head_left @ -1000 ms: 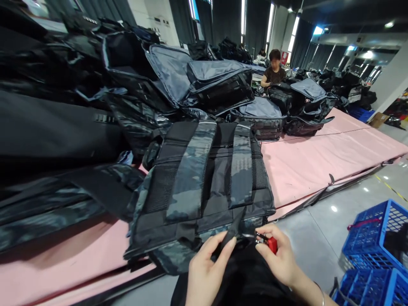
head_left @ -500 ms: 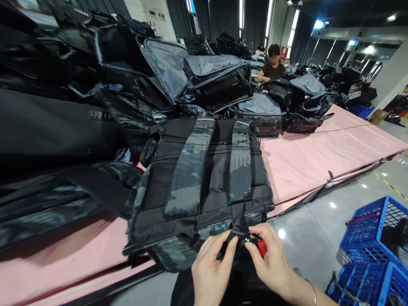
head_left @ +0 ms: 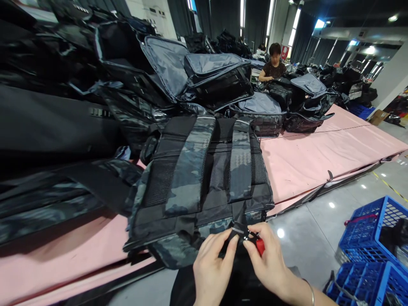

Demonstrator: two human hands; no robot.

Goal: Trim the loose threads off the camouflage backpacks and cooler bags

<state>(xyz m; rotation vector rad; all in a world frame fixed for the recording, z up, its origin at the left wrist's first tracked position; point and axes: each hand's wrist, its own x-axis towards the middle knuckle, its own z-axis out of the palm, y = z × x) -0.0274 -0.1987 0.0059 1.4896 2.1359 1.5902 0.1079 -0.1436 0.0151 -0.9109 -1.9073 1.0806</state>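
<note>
- While the backpack [head_left: 204,178] is lying straps-up at the edge of the worktop [head_left: 302,165], the left hand [head_left: 210,267] is closing its grip on the strap end [head_left: 237,227], keeping it taut.
- The right hand [head_left: 270,265] is clamping its grip on a red tool [head_left: 260,246] right beside it.

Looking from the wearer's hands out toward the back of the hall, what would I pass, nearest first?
The left hand and right hand on a black strap, the right holding a small red tool → camouflage backpack on the pink mat → open grey-lined bags → seated person.
</note>
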